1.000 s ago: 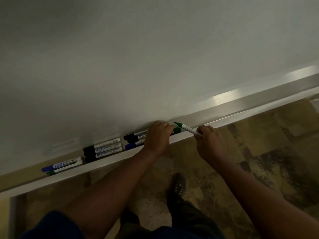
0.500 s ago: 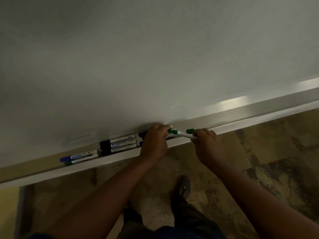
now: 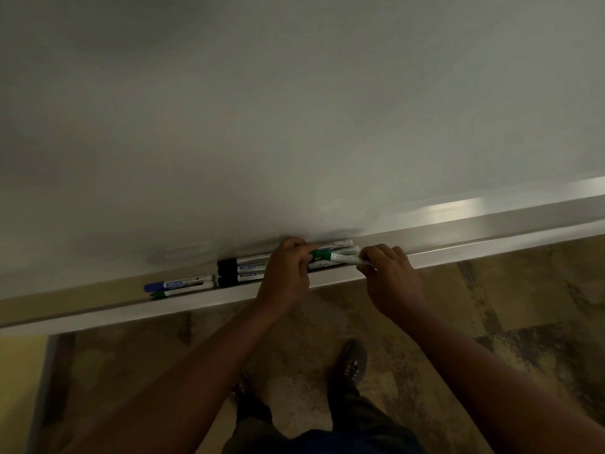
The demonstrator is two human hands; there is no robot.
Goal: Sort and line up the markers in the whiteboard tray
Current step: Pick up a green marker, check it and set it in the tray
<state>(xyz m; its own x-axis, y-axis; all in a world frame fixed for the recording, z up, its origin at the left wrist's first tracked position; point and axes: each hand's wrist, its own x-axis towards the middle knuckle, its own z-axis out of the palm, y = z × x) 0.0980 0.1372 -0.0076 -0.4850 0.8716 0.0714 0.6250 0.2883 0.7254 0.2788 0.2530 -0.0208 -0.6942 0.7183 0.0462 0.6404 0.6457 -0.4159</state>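
A green-capped marker (image 3: 340, 257) lies nearly level over the whiteboard tray (image 3: 458, 252). My right hand (image 3: 391, 278) pinches its right end. My left hand (image 3: 288, 273) has its fingers closed at the green cap and covers part of a marker group in the tray. Three black-capped markers (image 3: 244, 268) lie stacked side by side just left of that hand. Further left lie a blue-capped marker (image 3: 178, 284) and a green-capped one (image 3: 176, 293) below it. More white marker barrels (image 3: 340, 245) show behind the held marker; their caps are hidden.
The whiteboard (image 3: 294, 109) fills the upper view, with the tray running along its lower edge from lower left to upper right. Below is a mottled floor (image 3: 507, 306) with my shoes (image 3: 355, 363). A yellow wall strip (image 3: 19, 371) shows at the lower left.
The green marker in my right hand has come down from a tilted position to nearly level against the tray. My left hand's fingers now close at its cap. The view has shifted left.
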